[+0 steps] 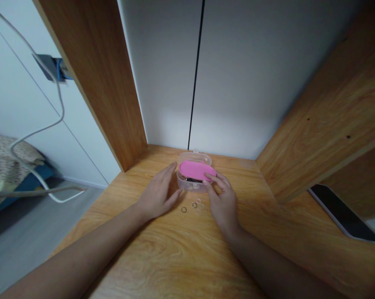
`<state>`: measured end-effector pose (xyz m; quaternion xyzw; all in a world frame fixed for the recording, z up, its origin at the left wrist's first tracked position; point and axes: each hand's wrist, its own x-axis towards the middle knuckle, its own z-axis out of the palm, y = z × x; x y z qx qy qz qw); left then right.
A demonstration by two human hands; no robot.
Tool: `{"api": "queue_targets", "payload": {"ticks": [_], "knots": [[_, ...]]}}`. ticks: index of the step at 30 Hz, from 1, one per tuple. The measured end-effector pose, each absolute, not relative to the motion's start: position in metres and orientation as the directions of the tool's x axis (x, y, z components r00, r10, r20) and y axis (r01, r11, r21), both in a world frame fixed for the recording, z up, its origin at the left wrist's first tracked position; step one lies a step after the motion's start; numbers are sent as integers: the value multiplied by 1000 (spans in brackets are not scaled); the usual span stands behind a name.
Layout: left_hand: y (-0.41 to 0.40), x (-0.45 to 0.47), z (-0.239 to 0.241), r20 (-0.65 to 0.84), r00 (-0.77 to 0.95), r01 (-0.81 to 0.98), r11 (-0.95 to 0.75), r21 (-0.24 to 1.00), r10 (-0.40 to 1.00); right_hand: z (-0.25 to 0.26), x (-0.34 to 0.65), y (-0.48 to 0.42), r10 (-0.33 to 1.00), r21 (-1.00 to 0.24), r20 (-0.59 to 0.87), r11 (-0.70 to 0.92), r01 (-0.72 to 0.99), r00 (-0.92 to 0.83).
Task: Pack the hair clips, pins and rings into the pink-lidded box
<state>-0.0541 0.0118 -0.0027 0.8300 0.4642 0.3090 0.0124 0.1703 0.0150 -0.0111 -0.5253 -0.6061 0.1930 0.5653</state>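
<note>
A small clear plastic box (192, 185) stands on the wooden surface, its clear lid (199, 157) tipped open at the back. Over the box's opening lies a pink oval tray (192, 169), slightly tilted, with its right end between the thumb and fingers of my right hand (223, 201). Dark items show in the gap below the tray, too small to make out. My left hand (159, 193) rests at the box's left side, fingers stretched out and thumb apart, close to or touching its wall. In front of the box lie several small rings, a black one (184, 210) among them.
A phone-like dark slab (343, 211) lies to the far right beside a wooden panel (324, 124). White panels (231, 83) close off the back. At left a white cable (61, 99) hangs near a wall socket (52, 66), above a patterned cloth (13, 151).
</note>
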Motion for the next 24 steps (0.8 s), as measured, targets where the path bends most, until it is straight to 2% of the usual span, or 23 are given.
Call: {"api": "queue_targets", "payload": {"ticks": [8, 24], "knots": [[11, -54, 1, 497, 409, 733, -600, 321, 765, -18, 172, 17, 857, -789, 502, 398, 467, 117], [11, -54, 2, 518, 399, 750, -594, 290, 756, -14, 165, 12, 876, -817, 474, 399, 417, 90]]}}
